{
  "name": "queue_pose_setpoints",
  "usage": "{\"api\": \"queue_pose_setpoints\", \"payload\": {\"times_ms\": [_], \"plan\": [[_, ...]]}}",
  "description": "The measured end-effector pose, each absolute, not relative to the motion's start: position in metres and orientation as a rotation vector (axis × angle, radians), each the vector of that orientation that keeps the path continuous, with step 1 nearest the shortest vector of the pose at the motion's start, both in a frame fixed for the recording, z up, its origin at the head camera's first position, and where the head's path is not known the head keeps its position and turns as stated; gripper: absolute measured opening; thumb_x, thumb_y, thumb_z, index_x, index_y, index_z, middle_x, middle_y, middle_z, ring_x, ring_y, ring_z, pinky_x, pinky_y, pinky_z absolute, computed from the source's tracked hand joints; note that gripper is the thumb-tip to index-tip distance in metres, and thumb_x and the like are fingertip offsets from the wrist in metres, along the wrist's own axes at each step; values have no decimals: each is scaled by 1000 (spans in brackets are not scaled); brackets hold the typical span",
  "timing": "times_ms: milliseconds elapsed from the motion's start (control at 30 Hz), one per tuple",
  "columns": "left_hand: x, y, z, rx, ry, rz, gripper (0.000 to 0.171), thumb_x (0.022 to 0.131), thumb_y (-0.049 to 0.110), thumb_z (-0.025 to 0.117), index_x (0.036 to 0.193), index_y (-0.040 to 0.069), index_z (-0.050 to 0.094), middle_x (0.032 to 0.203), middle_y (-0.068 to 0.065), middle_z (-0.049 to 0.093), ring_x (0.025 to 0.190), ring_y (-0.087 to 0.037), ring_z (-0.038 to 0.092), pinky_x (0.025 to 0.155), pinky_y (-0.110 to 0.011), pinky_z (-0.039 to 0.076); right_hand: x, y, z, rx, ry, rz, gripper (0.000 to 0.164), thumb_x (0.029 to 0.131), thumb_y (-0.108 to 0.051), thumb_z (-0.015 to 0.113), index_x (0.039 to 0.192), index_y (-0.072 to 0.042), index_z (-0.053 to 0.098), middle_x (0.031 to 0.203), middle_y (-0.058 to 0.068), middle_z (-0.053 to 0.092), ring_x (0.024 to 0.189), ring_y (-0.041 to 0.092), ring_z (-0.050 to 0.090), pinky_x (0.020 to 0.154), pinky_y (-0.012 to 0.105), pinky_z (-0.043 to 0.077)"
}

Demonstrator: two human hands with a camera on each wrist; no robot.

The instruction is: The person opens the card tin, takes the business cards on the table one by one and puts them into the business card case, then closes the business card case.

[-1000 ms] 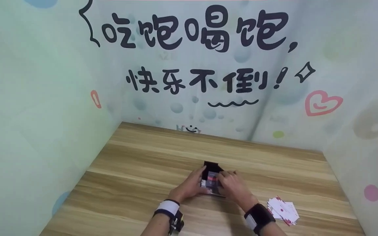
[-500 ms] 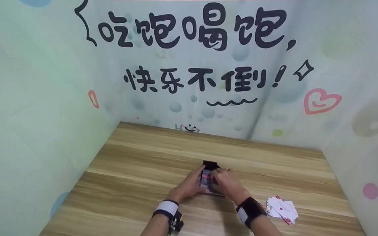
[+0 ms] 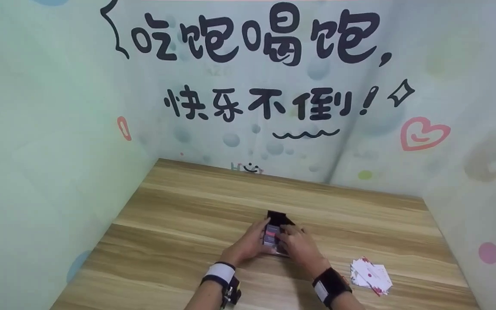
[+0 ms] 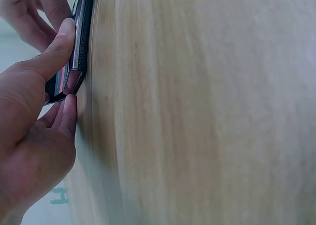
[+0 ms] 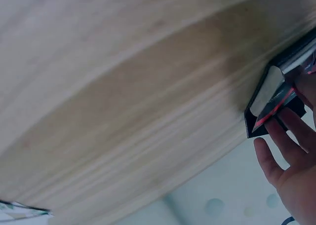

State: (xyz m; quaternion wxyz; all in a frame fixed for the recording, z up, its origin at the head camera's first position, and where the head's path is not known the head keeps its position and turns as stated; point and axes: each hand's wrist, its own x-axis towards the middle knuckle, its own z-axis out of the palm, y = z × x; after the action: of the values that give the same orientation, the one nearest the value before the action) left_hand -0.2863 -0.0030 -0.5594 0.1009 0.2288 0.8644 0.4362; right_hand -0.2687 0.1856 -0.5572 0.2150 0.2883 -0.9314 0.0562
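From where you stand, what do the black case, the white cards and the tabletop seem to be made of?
Black case: perhaps leather or imitation leather, its side finely grained, with a shiny, metallic edge. White cards: probably matte paper or card, thin and printed. Tabletop: wood or printed laminate, smooth; streaked grain shows, but which is unclear.

Free tabletop left of the hands (white cards at right)

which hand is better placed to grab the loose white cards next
Probably the right hand: the white cards lie on its side, near its wristband, though that hand must first leave the red-striped card. The left hand is farther away, gripping the black case.
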Motion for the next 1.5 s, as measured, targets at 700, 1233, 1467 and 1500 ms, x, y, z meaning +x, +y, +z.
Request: {"api": "queue_pose_setpoints", "payload": {"times_ms": [700, 1233, 1467, 1500], "plan": [[-288, 0, -556, 709, 2542, 1303, 93, 74, 26, 75, 146, 6, 20, 148, -20, 25, 138, -36, 20, 114, -48, 19, -251, 188, -555, 879, -2607, 209, 22, 84, -14, 61, 105, -17, 69, 106, 4, 67, 94, 23, 63, 75, 50, 49], [-287, 1, -561, 678, 2537, 1285, 93, 74, 25, 75, 146, 8, 20, 149, -22, 22, 139, -39, 14, 114, -50, 16, -243, 188, -556, 865, -2584, 242, 21, 84, -16, 63, 104, -12, 69, 112, 7, 65, 100, 23, 62, 76, 44, 51], [-287, 1, -560, 693, 2531, 1306, 93, 74, 26, 75, 146, 6, 20, 149, -19, 24, 140, -38, 12, 116, -49, 13, -235, 187, -549, 803, -2519, 323, 24, 83, -22, 66, 104, -10, 67, 119, 14, 59, 108, 30, 58, 81, 51, 50], [-287, 1, -560, 692, 2526, 1312, 93, 74, 27, 75, 146, 6, 20, 149, -19, 24, 140, -38, 12, 115, -49, 13, -233, 187, -547, 784, -2516, 332, 26, 83, -24, 66, 105, -10, 67, 119, 14, 59, 108, 30, 58, 82, 52, 49]]}}
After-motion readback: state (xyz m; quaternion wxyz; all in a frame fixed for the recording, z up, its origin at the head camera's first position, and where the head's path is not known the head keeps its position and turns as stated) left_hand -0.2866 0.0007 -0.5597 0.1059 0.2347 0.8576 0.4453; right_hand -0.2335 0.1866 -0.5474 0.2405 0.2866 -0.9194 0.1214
